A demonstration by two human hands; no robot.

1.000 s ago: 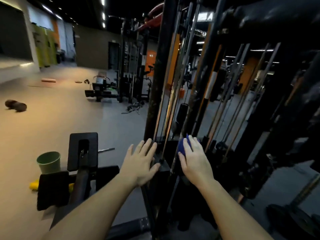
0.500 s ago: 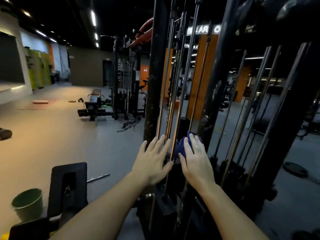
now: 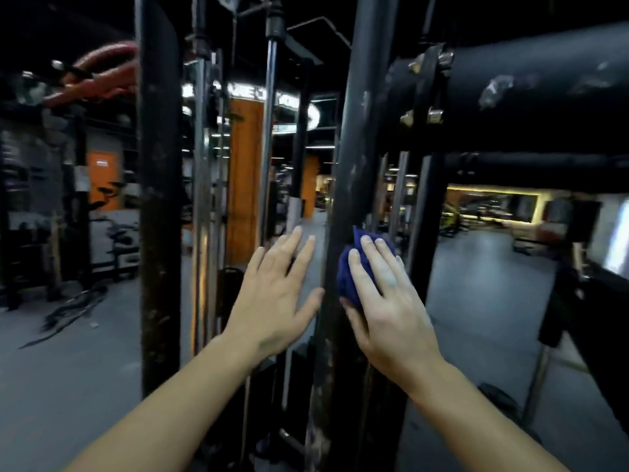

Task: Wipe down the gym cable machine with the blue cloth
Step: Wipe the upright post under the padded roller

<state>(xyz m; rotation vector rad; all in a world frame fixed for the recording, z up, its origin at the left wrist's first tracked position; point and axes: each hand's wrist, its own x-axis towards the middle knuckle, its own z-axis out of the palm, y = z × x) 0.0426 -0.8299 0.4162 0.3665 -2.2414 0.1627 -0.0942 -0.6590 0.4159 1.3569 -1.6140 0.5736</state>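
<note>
As hands flank post, cloth hugs its edge.

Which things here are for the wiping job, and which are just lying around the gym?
For the job: blue cloth, right hand holding it, black machine post it presses on, left hand open beside the post.
Just lying about: dark tangle on the floor, orange pillar, red pipes.
</note>
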